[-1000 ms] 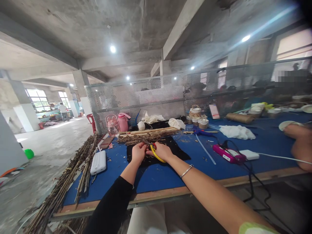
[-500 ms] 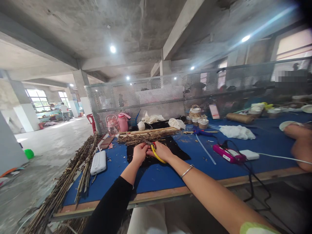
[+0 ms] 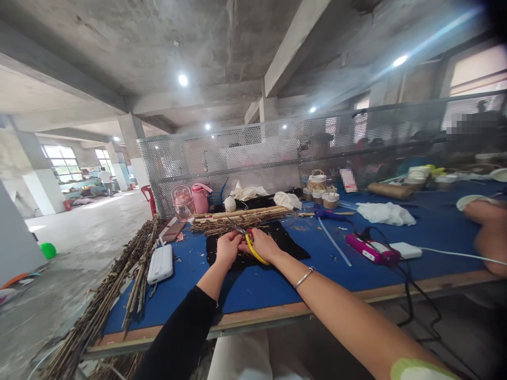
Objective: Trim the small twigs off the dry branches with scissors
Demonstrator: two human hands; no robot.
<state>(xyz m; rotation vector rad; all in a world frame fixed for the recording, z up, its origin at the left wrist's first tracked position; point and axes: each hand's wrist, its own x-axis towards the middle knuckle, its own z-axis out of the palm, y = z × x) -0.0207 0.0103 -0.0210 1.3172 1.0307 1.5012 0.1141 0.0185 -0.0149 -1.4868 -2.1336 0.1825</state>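
Tool (image 3: 251, 249) clasped in right hand (image 3: 264, 245), likely stiff, best held by yellow handle (image 3: 257, 257); cannot tell grip of left hand (image 3: 226, 249).

The head camera looks forward and down — across the table (image 3: 257, 289).

Noted at left of table (image 3: 336, 279): white power bank (image 3: 160, 264). Found upright at far edge: pink bottle (image 3: 200, 200), near perforated metal partition (image 3: 222, 153). Logged farther right: small baskets (image 3: 330, 199) grouped together, blue tool (image 3: 325, 214), crumpled white cloth (image 3: 386, 214), brown roll (image 3: 390, 191) behind it. Recorded nearer the front: magenta power strip (image 3: 370, 250), white box (image 3: 407, 251) just beside. Sighted on floor, far left: green object (image 3: 48, 250), kind unclear.
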